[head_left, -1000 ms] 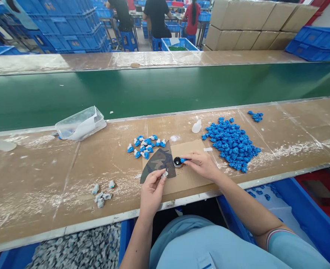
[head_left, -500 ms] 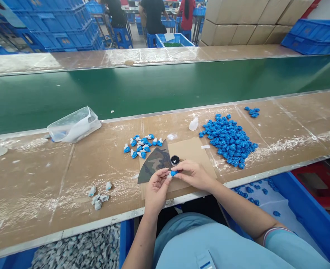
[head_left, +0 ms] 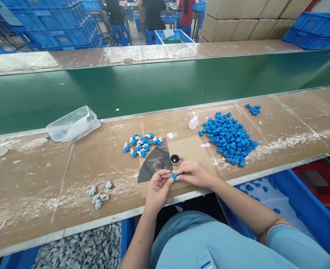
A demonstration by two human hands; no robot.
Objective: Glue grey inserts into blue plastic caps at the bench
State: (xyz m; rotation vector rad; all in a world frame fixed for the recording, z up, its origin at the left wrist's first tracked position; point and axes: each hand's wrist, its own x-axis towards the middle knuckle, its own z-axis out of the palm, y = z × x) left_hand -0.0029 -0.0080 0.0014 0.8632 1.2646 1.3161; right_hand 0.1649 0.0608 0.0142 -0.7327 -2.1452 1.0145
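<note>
Between my fingertips is a small blue plastic part [head_left: 174, 176], held just above the cardboard sheet. My left hand [head_left: 159, 186] pinches it from the left, and my right hand [head_left: 194, 173] grips it from the right. Fingers cover most of the part, so its pale end is hidden. Right behind my hands stands a small round pot with a dark inside [head_left: 175, 159]. A camouflage-patterned fan-shaped piece [head_left: 155, 163] lies beside it on the cardboard sheet [head_left: 191, 147]. Farther left, several joined blue-and-white parts [head_left: 141, 145] are grouped together.
A big heap of blue parts [head_left: 229, 138] lies to the right, near a white squeeze bottle [head_left: 193, 122]. Several grey-white pieces [head_left: 98, 198] lie left. A clear plastic tub [head_left: 73, 124] borders the green belt [head_left: 159, 84]. Below the table edge are bins of grey pieces [head_left: 81, 248] and blue parts [head_left: 277, 201].
My fingers have closed further over the blue part, and its pale end no longer shows. Both hands stay in nearly the same place; the view has shifted slightly.
</note>
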